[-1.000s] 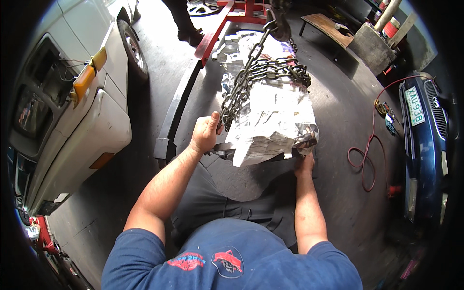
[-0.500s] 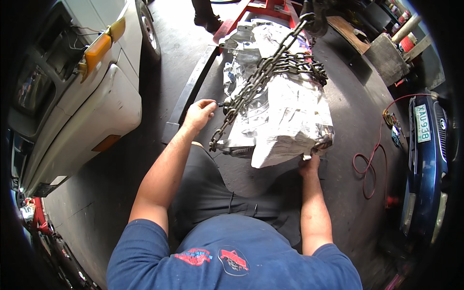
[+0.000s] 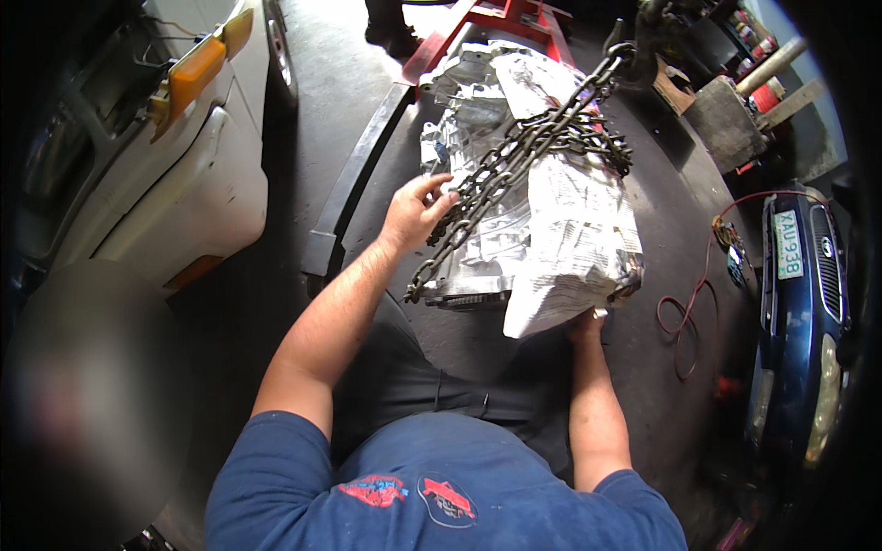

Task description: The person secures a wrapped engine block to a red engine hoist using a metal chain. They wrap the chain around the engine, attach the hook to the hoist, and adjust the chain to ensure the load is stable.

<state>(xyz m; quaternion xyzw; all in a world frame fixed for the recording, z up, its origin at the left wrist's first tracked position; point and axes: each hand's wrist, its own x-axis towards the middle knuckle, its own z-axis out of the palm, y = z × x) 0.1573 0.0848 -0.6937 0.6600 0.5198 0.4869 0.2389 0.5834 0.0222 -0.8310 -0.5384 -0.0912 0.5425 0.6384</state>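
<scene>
A metal engine (image 3: 496, 234) hangs in front of me, wrapped with a heavy chain (image 3: 501, 161). Crumpled printed paper (image 3: 579, 220) covers its right and top side. My left hand (image 3: 415, 213) is at the engine's left side, fingers apart and fingertips against or just beside the chain; nothing shows between them. Beneath the engine's near right corner is my right hand (image 3: 586, 328), close under the paper's lower edge. Its fingers are hidden, so whether it grips anything does not show.
A dark hook (image 3: 648, 46) carries the chain's upper end. Behind stands a red hoist frame (image 3: 441, 46) with a long dark leg (image 3: 354, 184) along the left. A pale vehicle (image 3: 197, 202) is at left; a blue car front (image 3: 804, 303) and red hose (image 3: 689, 317) lie right.
My left hand has moved up and right, its pinch on a small dark part loosened and its fingers spread. Engine, chain and hook appear slightly further right and lower. My right hand stays underneath.
</scene>
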